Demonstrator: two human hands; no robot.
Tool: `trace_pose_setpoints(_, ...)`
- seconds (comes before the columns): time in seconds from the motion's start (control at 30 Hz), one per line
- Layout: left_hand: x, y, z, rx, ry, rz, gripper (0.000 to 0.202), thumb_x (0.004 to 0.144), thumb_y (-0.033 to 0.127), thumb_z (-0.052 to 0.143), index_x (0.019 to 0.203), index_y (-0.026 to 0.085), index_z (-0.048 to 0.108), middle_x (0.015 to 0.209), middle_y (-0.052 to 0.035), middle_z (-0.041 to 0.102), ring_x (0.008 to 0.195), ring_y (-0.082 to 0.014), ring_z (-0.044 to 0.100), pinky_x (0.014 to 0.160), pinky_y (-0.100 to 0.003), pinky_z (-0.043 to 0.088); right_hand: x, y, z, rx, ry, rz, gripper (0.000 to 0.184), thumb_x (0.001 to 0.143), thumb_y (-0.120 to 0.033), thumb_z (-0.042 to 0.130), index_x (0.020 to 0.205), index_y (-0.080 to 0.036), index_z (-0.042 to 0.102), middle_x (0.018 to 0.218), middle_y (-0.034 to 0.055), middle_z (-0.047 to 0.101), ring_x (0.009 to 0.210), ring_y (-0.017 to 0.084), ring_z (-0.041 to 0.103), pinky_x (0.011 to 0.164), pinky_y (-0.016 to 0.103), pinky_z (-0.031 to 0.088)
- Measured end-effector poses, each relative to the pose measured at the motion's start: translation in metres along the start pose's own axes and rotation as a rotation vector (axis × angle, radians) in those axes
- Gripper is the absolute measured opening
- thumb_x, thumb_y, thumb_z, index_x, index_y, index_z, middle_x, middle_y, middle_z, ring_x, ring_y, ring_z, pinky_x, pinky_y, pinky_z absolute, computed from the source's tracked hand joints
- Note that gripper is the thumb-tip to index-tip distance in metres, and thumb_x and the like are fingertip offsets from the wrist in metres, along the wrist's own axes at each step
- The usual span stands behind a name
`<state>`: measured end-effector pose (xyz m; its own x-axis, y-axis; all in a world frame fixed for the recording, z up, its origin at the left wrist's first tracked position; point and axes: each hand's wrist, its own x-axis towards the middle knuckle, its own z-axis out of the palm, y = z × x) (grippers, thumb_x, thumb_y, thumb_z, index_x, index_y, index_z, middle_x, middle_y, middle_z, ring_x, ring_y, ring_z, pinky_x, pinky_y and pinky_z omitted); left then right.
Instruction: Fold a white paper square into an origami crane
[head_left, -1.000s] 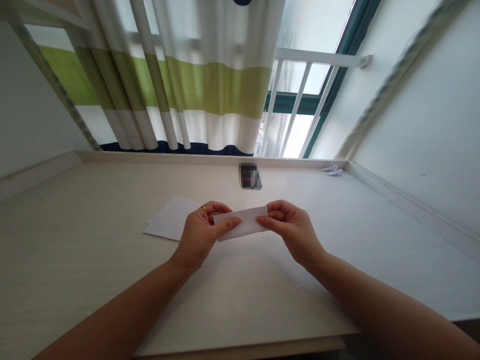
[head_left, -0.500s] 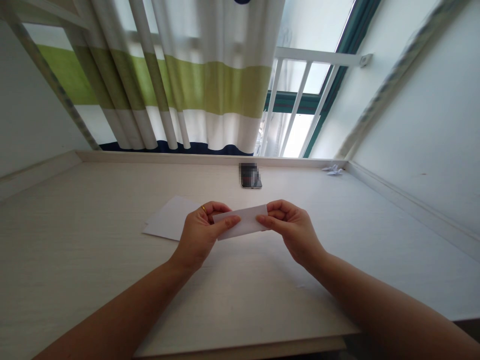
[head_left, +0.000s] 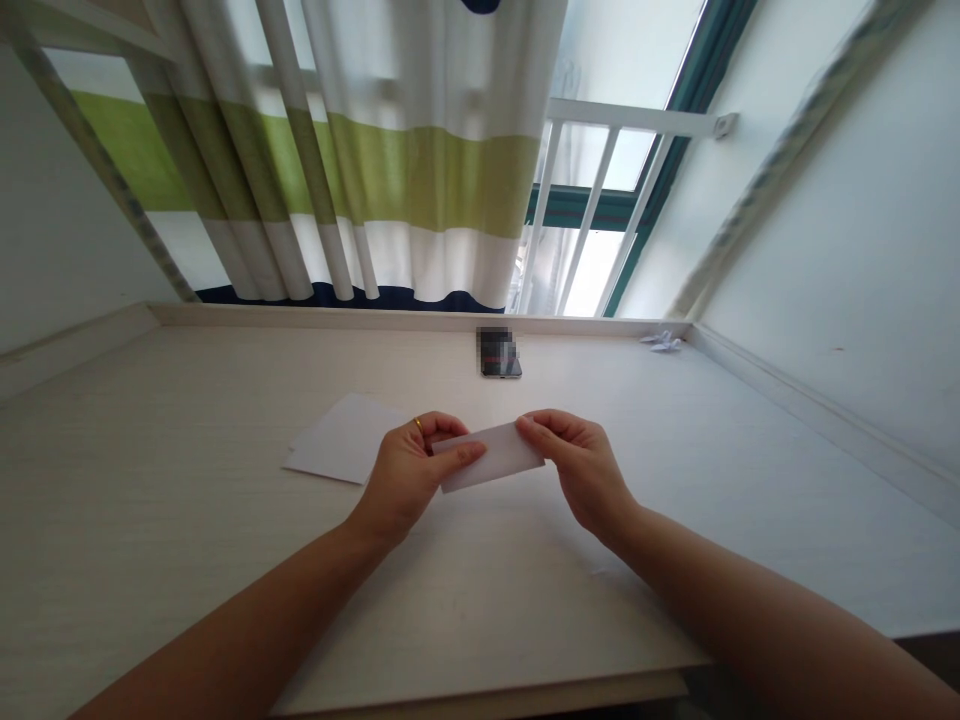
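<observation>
A narrow white strip of folded paper (head_left: 499,456) is held above the desk, slightly tilted with its right end higher. My left hand (head_left: 409,470), with a ring on one finger, pinches its left end, thumb lying on the front face. At the upper right corner of the strip, my right hand (head_left: 581,455) grips it between thumb and fingers. Behind my left hand, white sheets of paper (head_left: 337,440) lie flat on the desk, partly hidden by that hand.
The pale wooden desk (head_left: 187,500) has a raised rim along the back. A dark phone-like object (head_left: 499,353), blurred out, lies near that rim. Crumpled white paper bits (head_left: 662,342) sit in the back right corner. Beyond hang striped curtains (head_left: 442,180) beside a white railing (head_left: 630,115).
My right thumb has moved from the strip's front face to its upper right corner. Both hands and the paper have come slightly lower.
</observation>
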<state>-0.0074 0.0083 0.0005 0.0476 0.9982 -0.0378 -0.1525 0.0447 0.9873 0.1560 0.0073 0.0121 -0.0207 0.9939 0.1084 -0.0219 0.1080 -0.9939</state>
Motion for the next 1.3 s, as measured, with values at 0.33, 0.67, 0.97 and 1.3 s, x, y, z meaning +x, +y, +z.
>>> trace_pose_setpoints(0.33,-0.003,-0.002,0.000,0.163,-0.388,-0.261,0.017,0.060,0.029,0.067,0.064,0.015,0.060,0.054,0.0007,0.059,0.046,-0.0093,0.050,0.045,-0.019,0.034,0.000,-0.007,-0.006,-0.474,-0.269,-0.094,0.015,0.068,-0.025,0.058,0.057,-0.019,0.067,0.051,-0.0012,0.056,0.050,0.011,0.046,0.048,0.024,0.035)
trace_pose_setpoints(0.67,0.000,-0.001,-0.001,0.119,-0.170,-0.085,0.022,0.062,0.036,0.066,0.063,0.014,0.063,0.058,-0.0005,0.061,0.051,-0.0102,0.051,0.048,-0.020,0.036,0.005,0.001,-0.002,0.040,-0.254,0.159,0.018,0.062,-0.030,0.069,0.071,-0.015,0.065,0.065,-0.0002,0.063,0.060,0.010,0.054,0.061,0.025,0.043)
trace_pose_setpoints(0.97,-0.005,-0.001,0.001,0.160,-0.103,0.021,0.022,0.066,0.037,0.064,0.071,0.015,0.065,0.063,-0.0007,0.063,0.057,-0.0109,0.053,0.054,-0.021,0.039,0.004,0.002,-0.002,0.079,-0.225,0.178,0.010,0.062,-0.022,0.069,0.062,-0.014,0.064,0.063,-0.0012,0.063,0.061,0.009,0.053,0.066,0.025,0.040)
trace_pose_setpoints(1.3,-0.003,-0.001,0.001,0.043,-0.117,-0.049,0.021,0.063,0.035,0.067,0.066,0.014,0.064,0.060,0.0007,0.062,0.054,-0.0092,0.050,0.052,-0.020,0.039,0.004,0.003,-0.002,0.115,-0.251,0.135,0.022,0.069,-0.033,0.063,0.061,-0.012,0.064,0.059,0.0003,0.060,0.063,0.012,0.055,0.070,0.029,0.043)
